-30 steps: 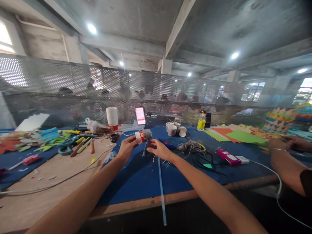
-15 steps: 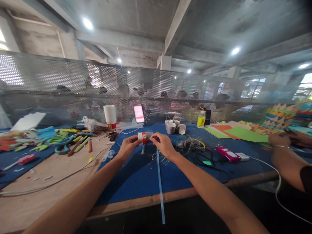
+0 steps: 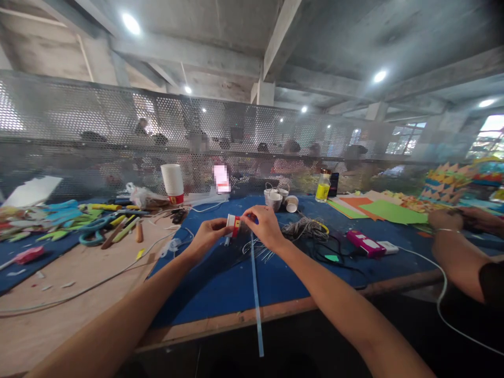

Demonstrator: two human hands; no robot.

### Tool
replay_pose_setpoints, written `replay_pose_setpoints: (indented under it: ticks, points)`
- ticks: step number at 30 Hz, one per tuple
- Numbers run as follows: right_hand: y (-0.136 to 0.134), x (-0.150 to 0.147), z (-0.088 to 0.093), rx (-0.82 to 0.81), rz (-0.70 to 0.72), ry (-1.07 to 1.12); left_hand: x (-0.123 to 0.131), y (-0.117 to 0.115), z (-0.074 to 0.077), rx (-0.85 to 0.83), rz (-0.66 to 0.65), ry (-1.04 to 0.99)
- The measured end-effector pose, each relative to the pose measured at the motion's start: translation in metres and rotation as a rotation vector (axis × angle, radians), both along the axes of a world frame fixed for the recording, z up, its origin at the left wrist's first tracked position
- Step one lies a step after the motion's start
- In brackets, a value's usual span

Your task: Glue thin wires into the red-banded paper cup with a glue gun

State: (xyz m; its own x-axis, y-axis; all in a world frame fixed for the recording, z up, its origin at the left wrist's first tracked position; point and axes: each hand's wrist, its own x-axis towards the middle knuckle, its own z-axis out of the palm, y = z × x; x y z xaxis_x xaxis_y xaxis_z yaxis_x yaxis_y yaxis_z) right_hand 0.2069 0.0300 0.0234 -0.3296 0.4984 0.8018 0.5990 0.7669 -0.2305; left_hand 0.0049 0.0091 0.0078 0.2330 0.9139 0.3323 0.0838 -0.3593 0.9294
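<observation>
My left hand [image 3: 207, 237] is closed on a small paper cup [image 3: 235, 224] with a red band, held on its side above the blue table covering. At the cup's right end, my right hand [image 3: 265, 224] is closed in a pinch; whatever lies between its fingertips is too small to make out. Below the hands, a long pale strip [image 3: 256, 294] runs down past the table's front edge. Thin wires [image 3: 260, 251] lie under my right hand, beside a tangle of grey cord [image 3: 303, 229].
Small cups with handles [image 3: 274, 198] stand behind my hands. A cup stack [image 3: 172, 181] and teal-handled scissors [image 3: 92, 233] are left. On the right are a yellow-labelled bottle [image 3: 323, 189], coloured paper [image 3: 394, 210], a magenta device [image 3: 364, 244] and another person's hand [image 3: 444, 220].
The cup has turned and shifted slightly right, showing less of its right end. My right hand has risen a little and its fingers have moved over that end. The whole view has shifted slightly.
</observation>
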Motion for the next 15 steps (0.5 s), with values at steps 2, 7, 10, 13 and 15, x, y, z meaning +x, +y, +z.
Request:
replay_pose_setpoints:
  ticks: [2, 7, 10, 13, 15]
  points:
    - [0.0005, 0.0004, -0.0002, -0.001, -0.003, 0.002, 0.0004, -0.0008, 0.0002, -0.003, -0.010, 0.003]
    - [0.0021, 0.0018, -0.0012, -0.001, -0.019, -0.006, 0.0015, -0.0022, 0.0015, -0.023, -0.018, 0.012]
    - [0.0035, 0.0029, -0.0017, 0.000, -0.024, -0.004, 0.0025, -0.0031, 0.0026, -0.029, -0.012, 0.014]
    - [0.0048, 0.0038, -0.0020, -0.009, -0.025, -0.001, 0.0029, -0.0033, 0.0027, -0.033, -0.018, 0.010]
    - [0.0053, 0.0043, -0.0020, -0.022, -0.027, -0.005, 0.0029, -0.0032, 0.0026, -0.031, -0.024, 0.008]
